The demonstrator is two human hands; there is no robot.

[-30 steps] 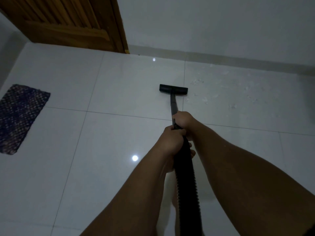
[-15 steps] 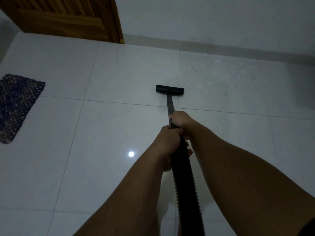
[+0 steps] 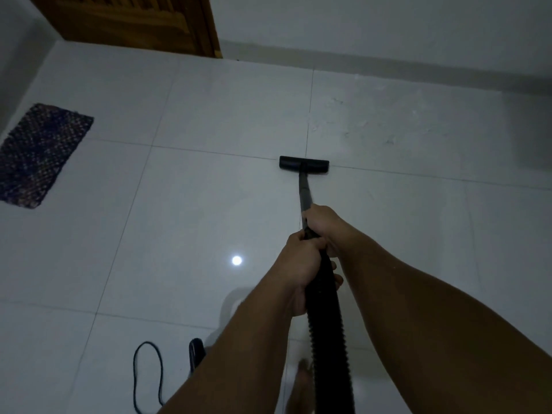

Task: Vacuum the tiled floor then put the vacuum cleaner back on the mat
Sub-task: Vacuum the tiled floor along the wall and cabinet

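A black vacuum wand (image 3: 305, 191) runs from my hands down to its flat floor head (image 3: 303, 163), which rests on a grout line of the white tiled floor (image 3: 185, 222). My right hand (image 3: 321, 222) grips the wand higher up. Just behind it, my left hand (image 3: 300, 264) closes around the ribbed black hose (image 3: 327, 324). A dark woven mat (image 3: 38, 153) lies at the far left. Pale dust specks (image 3: 370, 130) are scattered on the tile beyond the head.
A wooden door (image 3: 134, 22) stands at the top left, and a white wall with a skirting line crosses the top. A black power cord (image 3: 149, 375) loops on the floor at the lower left beside a dark vacuum part (image 3: 195, 352). My bare foot (image 3: 300, 386) shows below.
The floor head has been drawn back toward me, from the far tile onto the grout line. My view has tipped down, so the cord and my foot now show.
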